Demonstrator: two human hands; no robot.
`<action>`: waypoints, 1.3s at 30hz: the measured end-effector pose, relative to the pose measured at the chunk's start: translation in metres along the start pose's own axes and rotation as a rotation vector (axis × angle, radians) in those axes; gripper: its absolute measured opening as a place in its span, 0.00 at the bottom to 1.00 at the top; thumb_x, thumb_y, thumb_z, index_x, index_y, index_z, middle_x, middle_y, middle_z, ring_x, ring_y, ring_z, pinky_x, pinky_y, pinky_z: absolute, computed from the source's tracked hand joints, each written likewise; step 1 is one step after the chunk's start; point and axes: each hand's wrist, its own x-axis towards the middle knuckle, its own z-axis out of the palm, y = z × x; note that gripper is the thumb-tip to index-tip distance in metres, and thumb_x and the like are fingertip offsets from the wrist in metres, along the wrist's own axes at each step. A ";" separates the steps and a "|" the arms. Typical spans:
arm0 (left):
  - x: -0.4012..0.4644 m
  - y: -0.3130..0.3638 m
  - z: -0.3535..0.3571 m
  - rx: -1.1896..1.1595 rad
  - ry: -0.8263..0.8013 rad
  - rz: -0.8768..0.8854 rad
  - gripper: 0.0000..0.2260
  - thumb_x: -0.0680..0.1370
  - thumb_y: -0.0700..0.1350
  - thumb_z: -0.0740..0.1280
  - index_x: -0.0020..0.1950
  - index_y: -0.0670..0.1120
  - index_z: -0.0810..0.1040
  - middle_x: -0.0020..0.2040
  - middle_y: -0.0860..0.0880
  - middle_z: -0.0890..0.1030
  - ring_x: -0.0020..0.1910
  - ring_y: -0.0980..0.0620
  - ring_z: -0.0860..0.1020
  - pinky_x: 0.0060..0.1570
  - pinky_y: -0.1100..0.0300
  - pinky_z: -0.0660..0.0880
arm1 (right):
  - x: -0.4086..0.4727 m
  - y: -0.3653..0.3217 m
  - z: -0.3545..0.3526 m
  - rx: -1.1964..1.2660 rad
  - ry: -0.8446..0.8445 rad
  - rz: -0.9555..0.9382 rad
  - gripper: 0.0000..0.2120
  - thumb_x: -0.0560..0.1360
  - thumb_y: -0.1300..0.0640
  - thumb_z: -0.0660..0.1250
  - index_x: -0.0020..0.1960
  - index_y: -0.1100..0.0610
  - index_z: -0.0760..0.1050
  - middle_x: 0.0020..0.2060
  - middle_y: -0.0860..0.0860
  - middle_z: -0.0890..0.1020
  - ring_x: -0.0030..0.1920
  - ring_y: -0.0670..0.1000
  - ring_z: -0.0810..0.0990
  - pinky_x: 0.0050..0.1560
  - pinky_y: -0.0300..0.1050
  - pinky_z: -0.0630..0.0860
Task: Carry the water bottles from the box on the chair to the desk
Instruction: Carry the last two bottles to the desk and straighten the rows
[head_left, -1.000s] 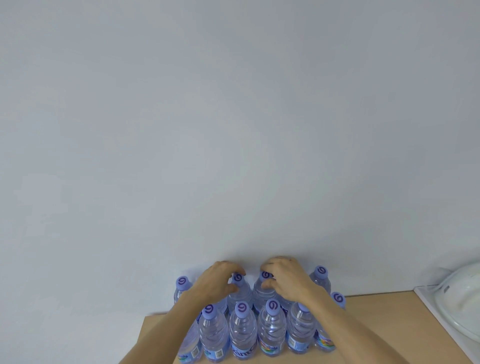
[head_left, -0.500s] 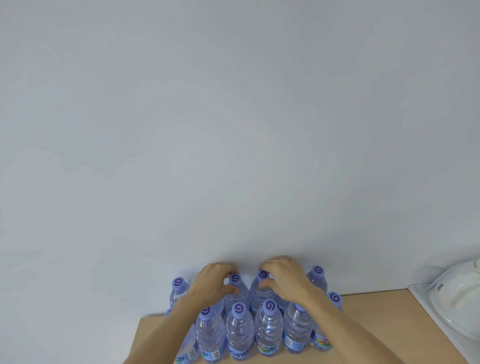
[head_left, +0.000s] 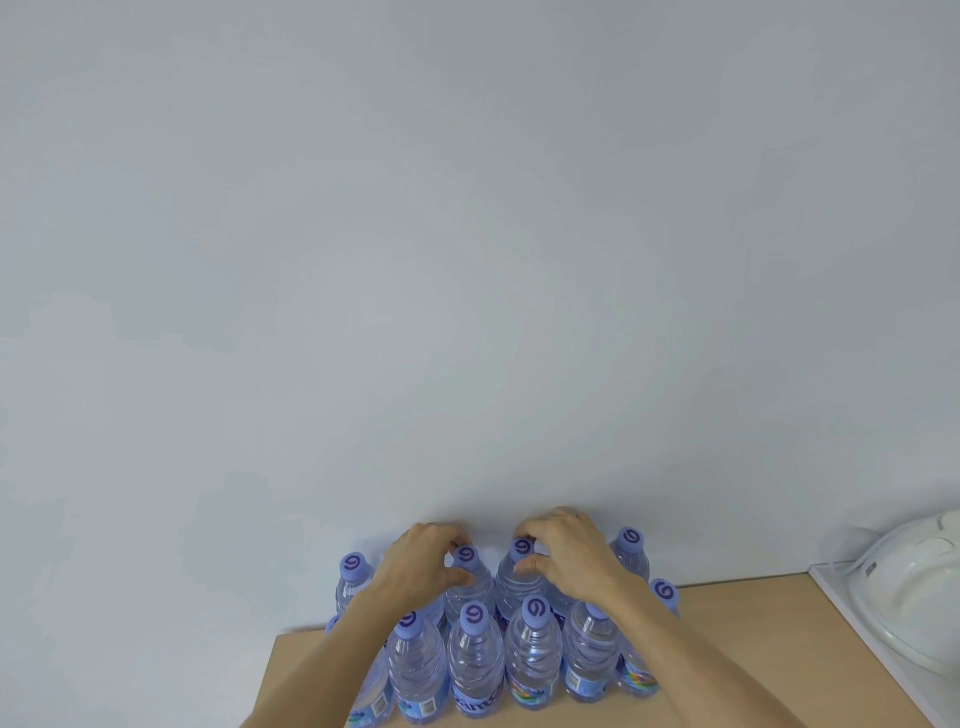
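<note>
Two hands work the back row: the left hand (head_left: 423, 561) curls its fingers (head_left: 457, 576) round the neck of one upright bottle (head_left: 467, 577), and the right hand (head_left: 563, 556) grips the neighbouring bottle (head_left: 519, 574) the same way, thumb in front. Both bottles stand directly under their fingers, long axes vertical, touching the cluster of other bottles (head_left: 475, 660) on the bench (head_left: 753, 649), against the wall. A white appliance (head_left: 914, 597) sits well apart at the right.

clear bottles (head_left: 475, 662), purple swirl-marked caps (head_left: 474, 614), tan desk (head_left: 753, 639)
</note>
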 end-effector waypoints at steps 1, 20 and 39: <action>0.000 0.000 0.000 0.001 0.001 -0.006 0.17 0.70 0.54 0.73 0.57 0.52 0.78 0.53 0.56 0.80 0.52 0.55 0.76 0.47 0.60 0.74 | 0.000 0.001 0.000 -0.003 -0.007 -0.003 0.19 0.74 0.43 0.69 0.62 0.48 0.77 0.54 0.46 0.81 0.59 0.50 0.72 0.59 0.44 0.64; -0.001 0.009 -0.001 0.003 -0.057 -0.008 0.23 0.70 0.55 0.72 0.63 0.52 0.73 0.59 0.56 0.77 0.56 0.53 0.75 0.50 0.60 0.73 | -0.006 0.014 -0.017 0.115 -0.076 -0.001 0.25 0.71 0.42 0.72 0.65 0.48 0.75 0.56 0.44 0.80 0.58 0.47 0.74 0.62 0.43 0.67; 0.053 0.129 0.048 0.182 -0.039 0.056 0.18 0.72 0.59 0.68 0.53 0.47 0.74 0.51 0.50 0.79 0.49 0.46 0.77 0.42 0.57 0.70 | -0.043 0.119 -0.052 0.223 -0.141 0.114 0.24 0.72 0.52 0.73 0.66 0.53 0.74 0.59 0.47 0.78 0.56 0.46 0.77 0.57 0.38 0.73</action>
